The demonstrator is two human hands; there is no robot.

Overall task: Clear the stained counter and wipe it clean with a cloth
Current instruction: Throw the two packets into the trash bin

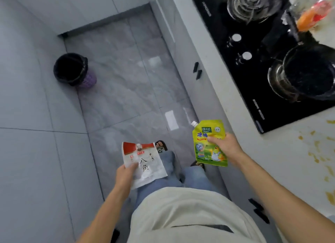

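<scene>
Head view, looking down past my torso to the floor. My left hand (126, 172) pinches a flat white-and-red spice packet (145, 163) at its lower left corner, thumb on the printed face, fingers behind; the packet is held out over my jeans and the grey tiled floor (116, 90). My right hand (224, 145) grips a yellow-green spouted seasoning pouch (208, 143) by its right edge, thumb across the front, white cap pointing up and to the left. The pouch hangs in the air just beside the bench (282, 163) edge, not resting on it.

The bench runs along the right side. Its pale top carries yellow-brown stains (315, 152), scattered near the front corner of the black gas hob (253, 65). On the hob's near burner sits a dark pot (308, 74). A blurred bottle with orange and red on it (311, 16) stands at the hob's far right; I cannot read its label.

On the floor, well apart from my feet, a purple bin with a black liner (72, 69) stands against the wall (27, 61). No cloth identified in this view.
</scene>
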